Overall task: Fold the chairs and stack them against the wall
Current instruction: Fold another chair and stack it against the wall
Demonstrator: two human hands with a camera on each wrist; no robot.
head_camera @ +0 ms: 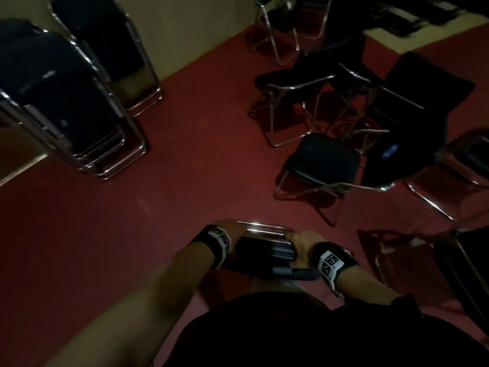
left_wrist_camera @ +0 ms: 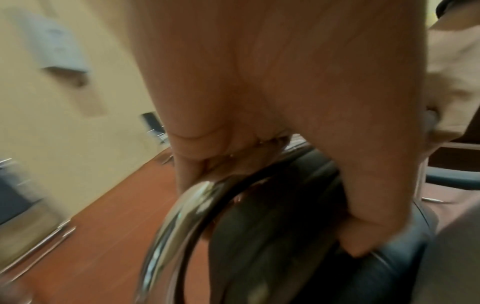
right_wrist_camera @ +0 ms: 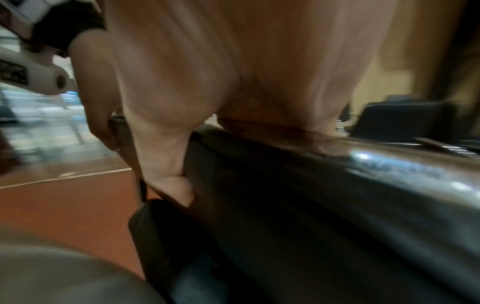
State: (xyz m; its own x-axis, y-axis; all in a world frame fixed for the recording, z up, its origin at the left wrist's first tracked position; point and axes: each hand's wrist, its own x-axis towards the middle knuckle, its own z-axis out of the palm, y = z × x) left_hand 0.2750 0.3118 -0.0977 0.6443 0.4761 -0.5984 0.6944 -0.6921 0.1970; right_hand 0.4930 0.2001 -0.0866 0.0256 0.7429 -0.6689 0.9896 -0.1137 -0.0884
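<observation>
Near the body in the head view, both hands grasp a folded chair (head_camera: 264, 250) by its top: left hand (head_camera: 232, 230), right hand (head_camera: 301, 243). Stacked chairs (head_camera: 66, 102) lean far left against the wall (head_camera: 180, 30). Left wrist view: fingers (left_wrist_camera: 358, 232) curl round the chrome frame (left_wrist_camera: 182, 209). Right wrist view: fingers wrap the top bar (right_wrist_camera: 389, 164).

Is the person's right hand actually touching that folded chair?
Touching. In the right wrist view the right hand wraps the folded chair along its top chrome tube, thumb pressed on the black pad; the head view shows the same hold.

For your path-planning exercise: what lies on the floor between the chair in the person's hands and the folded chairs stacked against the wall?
Bare red floor, in the head view: nothing lies between the held chair and the stacked chairs.
</observation>
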